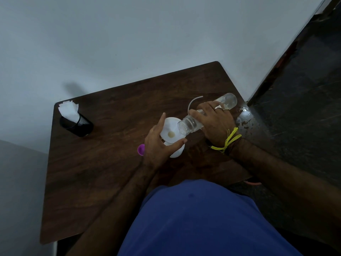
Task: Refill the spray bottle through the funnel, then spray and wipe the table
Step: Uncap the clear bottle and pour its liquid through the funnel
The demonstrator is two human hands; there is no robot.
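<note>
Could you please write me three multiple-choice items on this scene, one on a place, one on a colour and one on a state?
1. Where is the black mesh holder with paper?
A. the table's far left corner
B. beside the funnel
C. on the floor

2. What colour is the small cap beside the left hand?
A. green
B. purple
C. red

3. How is the clear bottle in the right hand?
A. upright and capped
B. lying on the table
C. tilted, mouth open over the white funnel

Answers: 1 A, it stands in that corner of the table. 2 B, it shows purple. 3 C, its mouth points into the funnel.
</note>
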